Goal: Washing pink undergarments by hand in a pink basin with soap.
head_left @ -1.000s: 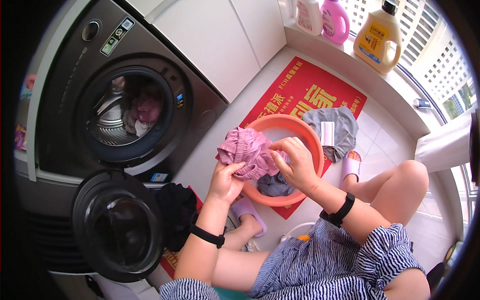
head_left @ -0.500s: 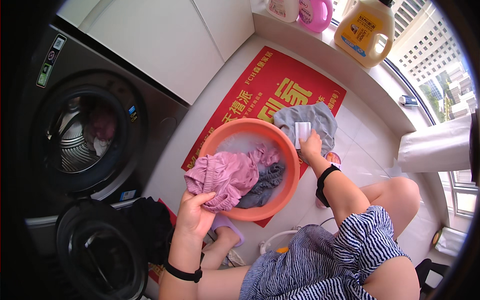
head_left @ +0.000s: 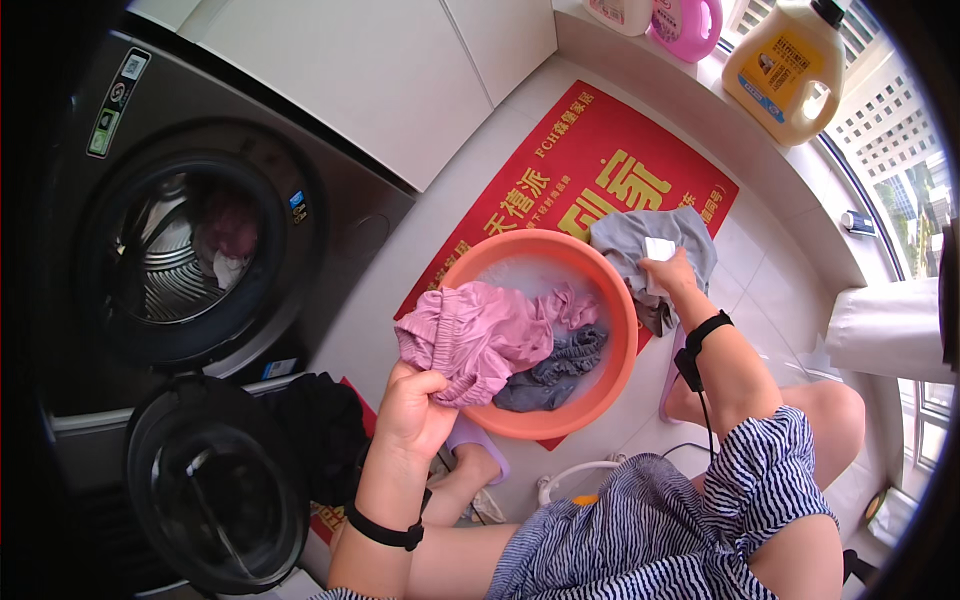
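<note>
My left hand (head_left: 415, 410) grips a pink garment (head_left: 480, 335) that drapes over the near rim of an orange basin (head_left: 620, 350). A dark grey-blue cloth (head_left: 555, 365) lies in the basin with soapy water. My right hand (head_left: 668, 275) rests on a grey garment (head_left: 650, 250) lying on the floor just beyond the basin's far right rim, fingers closed on its white label. A black band sits on each wrist.
A front-loading washing machine (head_left: 200, 250) stands at left with its door (head_left: 215, 490) swung open and clothes in the drum. Dark clothing (head_left: 320, 430) lies by the door. A red mat (head_left: 600, 180) covers the floor. Detergent bottles (head_left: 790, 70) stand on the ledge.
The pink garment came down from above the basin onto its near rim, held by my left hand alone. My right hand let go of it and reached to the grey garment.
</note>
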Demonstrator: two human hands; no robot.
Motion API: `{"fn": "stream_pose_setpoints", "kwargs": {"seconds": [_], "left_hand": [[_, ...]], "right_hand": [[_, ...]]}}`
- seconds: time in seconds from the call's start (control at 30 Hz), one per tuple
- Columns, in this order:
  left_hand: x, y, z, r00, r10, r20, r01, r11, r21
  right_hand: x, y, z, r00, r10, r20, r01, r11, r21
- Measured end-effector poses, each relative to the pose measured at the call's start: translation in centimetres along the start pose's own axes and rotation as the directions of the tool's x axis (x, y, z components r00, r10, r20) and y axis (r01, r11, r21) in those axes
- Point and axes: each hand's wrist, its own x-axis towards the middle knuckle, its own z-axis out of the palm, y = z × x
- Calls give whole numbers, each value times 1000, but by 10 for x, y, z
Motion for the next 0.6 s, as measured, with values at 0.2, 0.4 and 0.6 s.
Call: {"fn": "stream_pose_setpoints", "kwargs": {"seconds": [0.2,0.4,0.6], "left_hand": [[-16,1,5,991,63,120,-60,998,-29],[-40,6,13,941,136,310,-116,990,-81],[-61,11,23,909,220,354,-164,970,-182]], "right_hand": [[-52,-24,-53,922,-238,-304,257,966,23],[-151,-86,-88,708,-565,-424,677,714,180],[-317,-143,-98,178,-934,-311,973,119,199]]}}
